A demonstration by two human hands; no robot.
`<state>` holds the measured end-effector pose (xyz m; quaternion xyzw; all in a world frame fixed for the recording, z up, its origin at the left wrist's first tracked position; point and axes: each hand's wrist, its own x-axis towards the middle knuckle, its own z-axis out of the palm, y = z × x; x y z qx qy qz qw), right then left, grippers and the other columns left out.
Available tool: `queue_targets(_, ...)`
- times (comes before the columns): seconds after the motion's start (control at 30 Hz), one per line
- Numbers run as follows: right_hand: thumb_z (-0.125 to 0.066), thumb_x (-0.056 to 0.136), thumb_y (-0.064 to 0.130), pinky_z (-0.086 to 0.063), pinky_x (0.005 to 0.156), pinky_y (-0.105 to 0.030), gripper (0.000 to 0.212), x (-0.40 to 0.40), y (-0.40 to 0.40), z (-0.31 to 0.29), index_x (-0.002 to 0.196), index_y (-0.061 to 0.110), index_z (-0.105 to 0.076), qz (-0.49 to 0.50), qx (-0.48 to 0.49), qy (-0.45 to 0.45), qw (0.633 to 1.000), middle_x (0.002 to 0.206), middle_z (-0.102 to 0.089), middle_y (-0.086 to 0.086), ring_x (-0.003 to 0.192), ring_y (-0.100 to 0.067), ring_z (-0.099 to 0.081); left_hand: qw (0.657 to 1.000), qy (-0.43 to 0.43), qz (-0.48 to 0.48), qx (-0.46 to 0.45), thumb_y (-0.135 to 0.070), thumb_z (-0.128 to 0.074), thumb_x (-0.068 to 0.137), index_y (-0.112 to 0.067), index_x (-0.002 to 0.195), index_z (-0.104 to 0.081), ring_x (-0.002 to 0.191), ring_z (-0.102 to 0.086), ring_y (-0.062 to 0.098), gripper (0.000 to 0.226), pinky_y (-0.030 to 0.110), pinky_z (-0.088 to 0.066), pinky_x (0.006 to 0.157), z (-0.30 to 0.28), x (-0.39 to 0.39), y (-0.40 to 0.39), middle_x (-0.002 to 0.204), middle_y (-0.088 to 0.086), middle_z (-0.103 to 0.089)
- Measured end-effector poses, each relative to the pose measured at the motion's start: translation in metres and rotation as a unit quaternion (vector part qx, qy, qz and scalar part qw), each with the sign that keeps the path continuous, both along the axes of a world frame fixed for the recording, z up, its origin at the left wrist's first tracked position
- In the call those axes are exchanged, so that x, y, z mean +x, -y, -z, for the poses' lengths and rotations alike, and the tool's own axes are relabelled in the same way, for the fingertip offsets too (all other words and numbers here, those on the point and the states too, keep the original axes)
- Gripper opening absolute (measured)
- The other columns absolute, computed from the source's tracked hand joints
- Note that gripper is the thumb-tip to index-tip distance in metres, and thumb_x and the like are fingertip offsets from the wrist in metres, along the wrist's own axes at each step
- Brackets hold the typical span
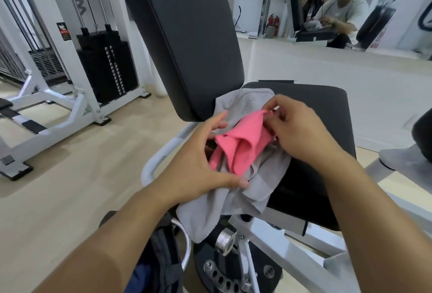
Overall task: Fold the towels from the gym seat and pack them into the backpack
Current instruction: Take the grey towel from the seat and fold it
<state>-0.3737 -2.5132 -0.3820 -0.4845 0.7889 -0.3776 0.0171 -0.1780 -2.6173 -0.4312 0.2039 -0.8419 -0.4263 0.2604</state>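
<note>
Towels are lying bunched on the black gym seat [322, 115]: a pink towel [240, 145] is sitting crumpled on top of a grey towel [236, 196], and the grey one is draping over the seat's front-left edge toward the white frame [289, 243]. Of the two hands, the right hand [301, 129] is pinching the pink towel's upper corner between curled fingertips. The left hand [201, 164] is lying with fingers spread and mostly straight, its thumb pressing on the grey towel just beside the pink one and its fingers reaching behind the pink folds; whether they are gripping anything is not visible. A dark backpack [161, 260] is sitting low beside the seat, partly hidden under the left forearm. The upright black backrest [187, 35] is standing just behind the towels.
</note>
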Motion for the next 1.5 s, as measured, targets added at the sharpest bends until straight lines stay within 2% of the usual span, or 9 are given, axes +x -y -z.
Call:
queue_targets(0.27,-0.056,0.099,0.016,-0.062,0.056,-0.042,0.008,-0.026,-0.004,-0.011,0.107,0.014,-0.06,0.111,-0.298,0.306,0.897,0.092,-0.072,-0.01,0.072,-0.02,-0.071,0.991,-0.054,-0.105,-0.06,-0.008,-0.07,0.082,-0.031,0.112,-0.074,0.1,-0.067,0.002,0.038,0.025,-0.054,0.088,0.0,0.005,0.007,0.106,-0.016,-0.073)
queue_targets(0.37,-0.055,0.092,0.025,-0.061,0.074,-0.047,0.008,-0.048,-0.012,-0.012,0.095,0.032,-0.054,0.2,-0.356,0.248,0.878,0.094,-0.07,-0.009,0.081,-0.024,-0.069,0.981,-0.053,-0.186,-0.021,-0.004,-0.069,0.082,-0.026,0.083,-0.077,0.079,-0.068,0.006,0.024,0.023,-0.053,0.067,-0.001,0.011,0.016,0.084,-0.011,-0.075)
queue_targets(0.6,-0.069,0.089,0.021,-0.049,0.087,-0.022,0.021,-0.041,-0.013,0.0,0.108,0.026,-0.062,-0.01,0.001,0.074,0.997,0.118,-0.064,-0.004,0.101,-0.016,-0.068,0.978,-0.055,-0.2,-0.023,-0.012,-0.048,0.077,-0.02,0.057,-0.06,0.065,-0.052,0.006,0.025,0.021,-0.04,0.062,-0.006,0.022,0.023,0.07,-0.005,-0.06)
queue_targets(0.73,-0.075,0.088,0.033,-0.036,0.1,-0.024,0.082,-0.026,-0.015,-0.011,0.156,0.041,-0.03,0.016,0.115,0.019,0.993,0.154,-0.039,0.011,0.126,-0.011,-0.052,0.983,-0.11,-0.138,0.045,-0.012,-0.04,0.077,-0.019,0.046,-0.043,0.06,-0.046,0.012,0.032,0.023,-0.039,0.057,-0.02,0.032,0.02,0.061,0.006,-0.053)
queue_targets(1.0,-0.082,0.079,0.041,-0.043,0.09,-0.029,0.058,-0.021,-0.001,0.002,0.132,0.044,-0.058,-0.035,0.187,-0.021,0.981,0.119,-0.063,0.012,0.111,-0.017,-0.06,0.986,0.03,-0.057,0.156,-0.04,-0.055,0.088,-0.014,0.057,-0.049,0.059,-0.043,0.011,0.041,0.034,-0.037,0.065,-0.021,0.047,0.005,0.058,-0.004,-0.049)
queue_targets(1.1,-0.083,0.078,0.037,-0.05,0.078,-0.038,0.03,-0.023,0.003,0.005,0.101,0.032,-0.065,0.002,0.161,-0.066,0.985,0.091,-0.065,0.006,0.089,-0.025,-0.062,0.989,0.04,-0.092,0.111,-0.062,-0.079,0.068,-0.032,0.106,-0.067,0.074,-0.065,0.008,0.05,0.026,-0.049,0.078,-0.022,0.05,0.006,0.078,-0.01,-0.068)
queue_targets(1.17,-0.078,0.082,0.031,-0.05,0.071,-0.038,0.019,-0.017,0.002,0.004,0.088,0.032,-0.061,-0.006,0.142,-0.11,0.984,0.08,-0.06,0.01,0.081,-0.024,-0.06,0.989,0.11,-0.079,0.05,-0.055,-0.087,0.064,-0.062,0.137,-0.041,0.079,-0.068,0.008,0.087,0.02,-0.052,0.088,-0.021,0.049,0.004,0.08,-0.008,-0.068)
queue_targets(1.33,-0.071,0.083,0.016,-0.048,0.06,-0.026,0.012,-0.005,0.0,0.002,0.086,0.025,-0.065,-0.027,0.118,-0.099,0.988,0.075,-0.063,0.008,0.07,-0.018,-0.062,0.981,0.147,-0.098,-0.075,-0.053,-0.079,0.075,-0.036,0.084,-0.07,0.075,-0.062,0.007,0.022,0.039,-0.056,0.077,-0.014,0.04,0.004,0.078,-0.014,-0.067)
queue_targets(1.5,-0.07,0.084,0.011,-0.061,0.056,-0.035,0.009,-0.024,-0.005,-0.001,0.093,0.011,-0.066,0.093,-0.1,0.189,0.973,0.064,-0.075,-0.01,0.056,-0.027,-0.075,0.951,-0.151,-0.27,-0.008,-0.027,-0.057,0.101,-0.017,0.078,-0.051,0.067,-0.047,0.009,0.026,0.018,-0.039,0.063,-0.022,0.036,0.004,0.072,-0.005,-0.053)
